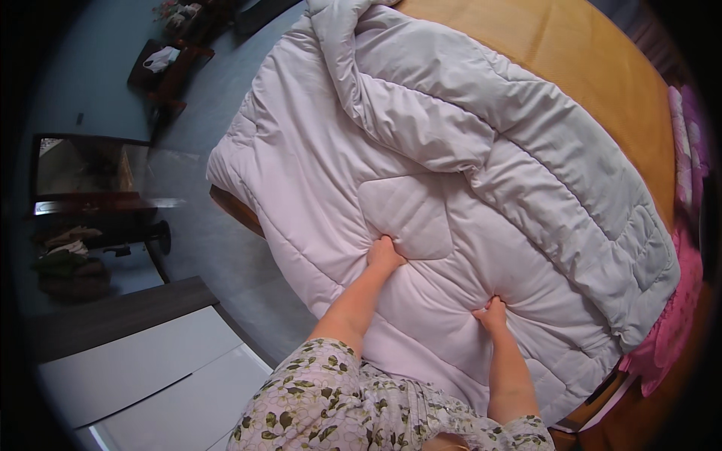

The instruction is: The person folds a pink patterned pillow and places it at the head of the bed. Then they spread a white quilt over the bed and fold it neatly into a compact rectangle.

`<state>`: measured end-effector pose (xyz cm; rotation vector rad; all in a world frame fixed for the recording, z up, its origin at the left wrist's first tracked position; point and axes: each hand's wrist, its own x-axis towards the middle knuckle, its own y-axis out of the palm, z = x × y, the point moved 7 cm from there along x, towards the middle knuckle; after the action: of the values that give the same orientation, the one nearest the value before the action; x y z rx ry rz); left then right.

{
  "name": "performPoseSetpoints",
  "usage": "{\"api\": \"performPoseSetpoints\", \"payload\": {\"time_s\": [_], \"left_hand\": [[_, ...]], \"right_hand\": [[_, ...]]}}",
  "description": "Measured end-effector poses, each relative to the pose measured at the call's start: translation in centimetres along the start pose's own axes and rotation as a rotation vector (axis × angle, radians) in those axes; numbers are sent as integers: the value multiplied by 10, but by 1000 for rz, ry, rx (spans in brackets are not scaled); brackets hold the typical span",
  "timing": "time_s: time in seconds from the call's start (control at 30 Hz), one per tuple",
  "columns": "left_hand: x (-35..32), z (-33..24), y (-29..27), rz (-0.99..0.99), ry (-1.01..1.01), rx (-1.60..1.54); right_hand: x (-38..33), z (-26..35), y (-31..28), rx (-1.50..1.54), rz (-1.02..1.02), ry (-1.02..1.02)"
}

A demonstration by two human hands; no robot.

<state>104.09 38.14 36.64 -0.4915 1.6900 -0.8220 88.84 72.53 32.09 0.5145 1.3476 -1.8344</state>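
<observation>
A pale pinkish-white quilted comforter (301, 150) is spread over the bed, its far part folded back and showing a greyer side. My left hand (386, 254) is closed on the comforter beside a stitched square panel (406, 214). To the right and nearer my body, my right hand (492, 313) pinches the same comforter, and creases fan out from both grips. Some fingertips are hidden in the fabric. Both forearms reach forward from short floral sleeves.
A tan mat (556, 52) covers the bed's far side. Bright pink cloth (671, 316) hangs at the right edge. At lower left stands a white cabinet (143, 361) with a dark top. A dark-framed mirror (90, 167) and grey floor (218, 255) lie to the left.
</observation>
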Motion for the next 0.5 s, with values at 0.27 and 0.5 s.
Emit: {"api": "performPoseSetpoints", "payload": {"time_s": [0.27,0.5], "left_hand": [[0,-1,-5,74,-69,-22],[4,-4,-8,80,-26,-24]], "right_hand": [[5,5,-1,21,-32,-49],[7,-4,2,1,22,14]]}}
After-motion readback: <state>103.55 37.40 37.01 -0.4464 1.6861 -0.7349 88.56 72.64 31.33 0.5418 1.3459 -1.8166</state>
